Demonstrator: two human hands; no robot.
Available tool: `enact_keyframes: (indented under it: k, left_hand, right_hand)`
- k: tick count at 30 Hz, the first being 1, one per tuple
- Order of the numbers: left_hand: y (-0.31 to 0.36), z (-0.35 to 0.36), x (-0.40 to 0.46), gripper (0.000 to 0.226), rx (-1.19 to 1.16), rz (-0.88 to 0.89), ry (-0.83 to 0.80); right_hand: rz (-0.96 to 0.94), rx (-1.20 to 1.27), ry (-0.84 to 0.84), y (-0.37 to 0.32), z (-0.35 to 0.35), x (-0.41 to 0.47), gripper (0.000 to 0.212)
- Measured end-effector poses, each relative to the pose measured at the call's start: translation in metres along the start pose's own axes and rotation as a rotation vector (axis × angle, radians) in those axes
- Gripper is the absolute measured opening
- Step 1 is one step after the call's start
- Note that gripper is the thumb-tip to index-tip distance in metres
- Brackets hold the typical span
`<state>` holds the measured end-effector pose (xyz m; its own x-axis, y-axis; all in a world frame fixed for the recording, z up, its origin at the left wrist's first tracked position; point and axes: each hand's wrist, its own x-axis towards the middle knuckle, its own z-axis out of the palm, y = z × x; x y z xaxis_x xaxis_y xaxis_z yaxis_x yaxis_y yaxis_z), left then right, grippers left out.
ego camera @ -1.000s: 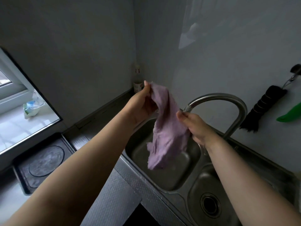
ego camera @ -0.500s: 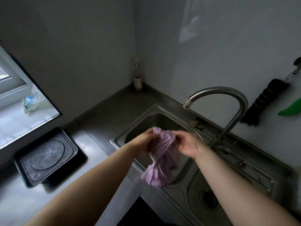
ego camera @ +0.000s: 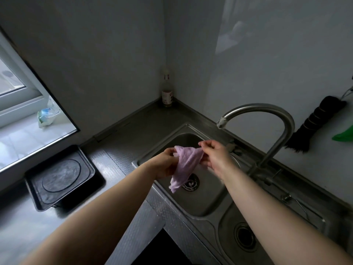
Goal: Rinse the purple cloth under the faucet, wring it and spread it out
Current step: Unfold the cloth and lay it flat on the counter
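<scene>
The purple cloth [ego camera: 186, 165] hangs crumpled over the left sink basin [ego camera: 202, 205], its lower corner dangling near the drain. My left hand [ego camera: 165, 163] grips its left top edge. My right hand [ego camera: 214, 155] pinches its right top edge between thumb and fingers. The curved steel faucet [ego camera: 267, 111] arches behind my right hand, its spout above and to the right of the cloth. No water stream is visible.
A second, smaller basin [ego camera: 229, 222] with a drain lies to the right. A black tray [ego camera: 59, 178] sits on the counter at left below a window. A bottle [ego camera: 167, 92] stands in the corner. A black brush [ego camera: 313, 127] hangs on the right wall.
Both hands have lowered the cloth from in front of the faucet to just above the left basin, and the cloth is now stretched a little wider between them.
</scene>
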<state>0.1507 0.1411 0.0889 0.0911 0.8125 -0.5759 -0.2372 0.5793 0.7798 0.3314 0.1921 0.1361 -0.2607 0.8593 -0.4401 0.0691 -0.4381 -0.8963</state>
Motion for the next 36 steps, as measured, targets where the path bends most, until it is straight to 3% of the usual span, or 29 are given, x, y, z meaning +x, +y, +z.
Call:
enact_keyframes:
  k: [2, 5, 8, 13, 16, 19, 21, 26, 28, 31, 33, 36]
  left_hand:
    - [-0.001, 0.001, -0.003, 0.042, 0.038, -0.055, 0.008]
    - [-0.001, 0.005, -0.008, 0.044, 0.026, -0.094, 0.003]
    - [0.015, 0.002, -0.022, 0.009, 0.047, 0.011, 0.228]
    - [0.037, -0.051, -0.047, 0.05, 0.251, 0.244, 0.861]
    - [0.052, -0.082, -0.076, 0.056, 0.349, 0.262, 1.013]
    - [0.066, -0.11, -0.103, 0.049, 0.431, 0.224, 0.976]
    - [0.073, -0.129, -0.121, 0.039, 0.52, 0.163, 0.91]
    - [0.083, -0.159, -0.181, 0.046, 0.792, -0.032, 0.49]
    - [0.081, -0.171, -0.197, 0.047, 1.057, -0.134, 0.511]
    - [0.073, -0.196, -0.219, 0.076, 1.312, -0.297, 0.482]
    - [0.065, -0.216, -0.236, 0.072, 1.366, -0.311, 0.538]
    - [0.055, -0.243, -0.263, 0.053, 1.322, -0.174, 0.672]
  right_hand:
    - [-0.075, -0.002, -0.073, -0.011, 0.006, 0.0, 0.01]
    - [-0.183, -0.013, -0.18, -0.02, 0.013, 0.001, 0.03]
    - [-0.354, -0.255, -0.093, -0.028, 0.014, 0.003, 0.046]
    - [-0.427, -0.748, 0.218, -0.047, 0.007, 0.01, 0.048]
    - [-0.377, -0.798, 0.238, -0.057, 0.012, 0.013, 0.036]
    - [-0.39, -0.732, 0.061, -0.064, 0.03, 0.012, 0.024]
    - [-0.432, -0.741, -0.115, -0.069, 0.05, 0.005, 0.029]
    - [-0.608, -1.104, -0.328, -0.073, 0.109, -0.002, 0.043]
    - [-0.608, -1.264, -0.357, -0.07, 0.135, -0.004, 0.042]
    - [-0.607, -1.385, -0.379, -0.062, 0.172, -0.008, 0.043]
    - [-0.629, -1.394, -0.362, -0.057, 0.193, -0.013, 0.042]
    - [-0.679, -1.362, -0.325, -0.048, 0.219, -0.017, 0.041]
